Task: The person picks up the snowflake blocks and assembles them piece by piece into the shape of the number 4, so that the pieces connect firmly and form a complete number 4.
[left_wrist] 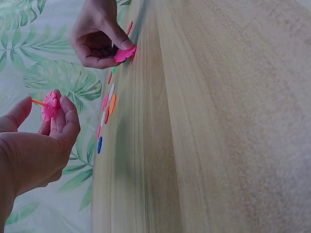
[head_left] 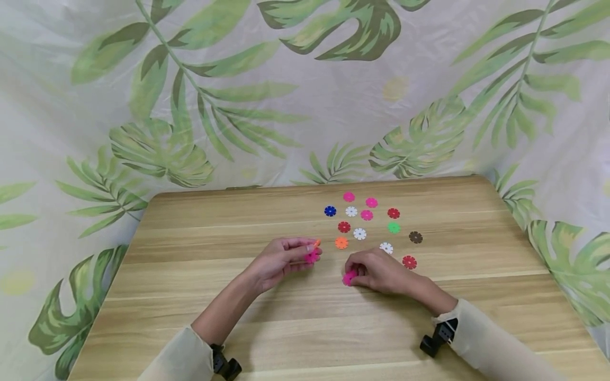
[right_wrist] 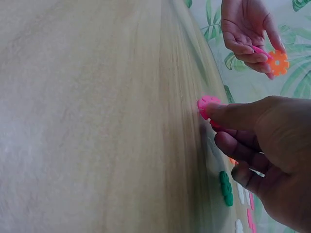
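My left hand (head_left: 281, 263) holds a pink notched building disc (left_wrist: 49, 106) with an orange notched disc (right_wrist: 278, 63) slotted into it at an angle. Both are raised above the wooden table. To the right, my right hand (head_left: 381, 271) pinches a second pink notched disc (right_wrist: 207, 107) between thumb and index finger, low over the tabletop. Part of that disc is covered by the fingers. The hands are apart, each with its own piece. Just beyond them lie a loose orange disc (head_left: 341, 243) and a white disc (head_left: 386, 247).
Several more notched discs lie flat on the wooden table (head_left: 200, 296), among them a blue disc (head_left: 330, 211), a green disc (head_left: 393, 227), a brown disc (head_left: 415, 237) and a red disc (head_left: 409, 262). A leaf-patterned cloth (head_left: 333, 116) hangs behind the far edge.
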The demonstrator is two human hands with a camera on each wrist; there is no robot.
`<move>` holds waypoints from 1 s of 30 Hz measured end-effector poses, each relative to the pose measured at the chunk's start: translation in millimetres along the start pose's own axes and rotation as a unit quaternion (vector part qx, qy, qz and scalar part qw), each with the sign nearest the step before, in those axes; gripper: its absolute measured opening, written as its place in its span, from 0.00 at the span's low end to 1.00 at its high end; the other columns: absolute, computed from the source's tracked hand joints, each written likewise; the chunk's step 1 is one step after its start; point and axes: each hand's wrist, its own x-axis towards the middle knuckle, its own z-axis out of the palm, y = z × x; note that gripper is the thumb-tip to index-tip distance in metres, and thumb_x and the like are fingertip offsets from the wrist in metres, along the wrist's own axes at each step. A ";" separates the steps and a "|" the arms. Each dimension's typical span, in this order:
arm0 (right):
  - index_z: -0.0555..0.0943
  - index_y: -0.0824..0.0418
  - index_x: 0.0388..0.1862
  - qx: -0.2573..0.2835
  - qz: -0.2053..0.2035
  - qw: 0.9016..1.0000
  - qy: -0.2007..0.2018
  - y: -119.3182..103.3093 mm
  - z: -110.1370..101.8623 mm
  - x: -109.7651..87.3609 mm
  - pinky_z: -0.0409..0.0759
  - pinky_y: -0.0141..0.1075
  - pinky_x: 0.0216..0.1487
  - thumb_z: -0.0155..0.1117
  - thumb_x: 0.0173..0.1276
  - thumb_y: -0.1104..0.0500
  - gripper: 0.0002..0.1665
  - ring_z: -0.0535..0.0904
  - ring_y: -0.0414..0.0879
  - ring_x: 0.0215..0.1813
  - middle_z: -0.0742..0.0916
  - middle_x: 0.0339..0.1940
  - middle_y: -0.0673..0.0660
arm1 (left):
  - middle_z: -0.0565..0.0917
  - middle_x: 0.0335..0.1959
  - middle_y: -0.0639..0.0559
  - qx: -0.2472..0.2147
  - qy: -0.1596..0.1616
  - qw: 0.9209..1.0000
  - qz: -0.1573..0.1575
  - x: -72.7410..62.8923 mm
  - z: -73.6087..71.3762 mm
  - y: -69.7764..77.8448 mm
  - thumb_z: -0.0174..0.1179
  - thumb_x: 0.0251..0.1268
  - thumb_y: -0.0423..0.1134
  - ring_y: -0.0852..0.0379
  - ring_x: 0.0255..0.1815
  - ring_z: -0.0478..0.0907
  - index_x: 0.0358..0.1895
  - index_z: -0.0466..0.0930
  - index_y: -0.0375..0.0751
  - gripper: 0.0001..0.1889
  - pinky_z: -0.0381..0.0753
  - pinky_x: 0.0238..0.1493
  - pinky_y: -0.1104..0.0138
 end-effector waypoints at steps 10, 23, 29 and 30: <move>0.89 0.53 0.43 0.096 0.035 0.994 0.049 6.0 -3.3 -1.4 0.88 0.32 0.41 0.76 0.69 0.64 0.07 0.86 0.36 0.39 0.91 0.37 0.45 | 0.91 0.53 0.45 -0.009 -0.010 1.000 0.001 -1.7 0.8 0.4 0.60 0.80 0.35 0.54 0.51 0.89 0.67 0.78 0.26 0.20 0.80 0.69 0.49; 0.89 0.57 0.46 0.176 0.071 0.976 0.104 6.5 -10.1 1.4 0.89 0.34 0.41 0.75 0.69 0.67 0.09 0.87 0.44 0.40 0.91 0.40 0.49 | 0.90 0.54 0.44 -0.014 -0.016 1.000 0.002 -1.9 0.5 0.9 0.61 0.80 0.35 0.55 0.54 0.88 0.68 0.77 0.27 0.21 0.81 0.68 0.51; 0.89 0.62 0.49 0.209 0.093 0.963 0.141 2.1 -10.2 3.2 0.90 0.37 0.43 0.75 0.68 0.68 0.12 0.88 0.47 0.40 0.92 0.41 0.54 | 0.90 0.55 0.43 -0.016 -0.021 1.000 0.001 -0.9 1.1 0.1 0.61 0.80 0.35 0.55 0.54 0.89 0.68 0.77 0.27 0.21 0.84 0.65 0.55; 0.89 0.63 0.49 0.216 0.096 0.960 0.148 1.4 -10.3 3.8 0.90 0.37 0.43 0.75 0.68 0.69 0.12 0.88 0.48 0.41 0.92 0.41 0.56 | 0.90 0.55 0.43 -0.016 -0.019 1.000 -0.001 -0.7 1.1 -0.1 0.61 0.80 0.35 0.55 0.53 0.89 0.68 0.77 0.27 0.21 0.85 0.64 0.55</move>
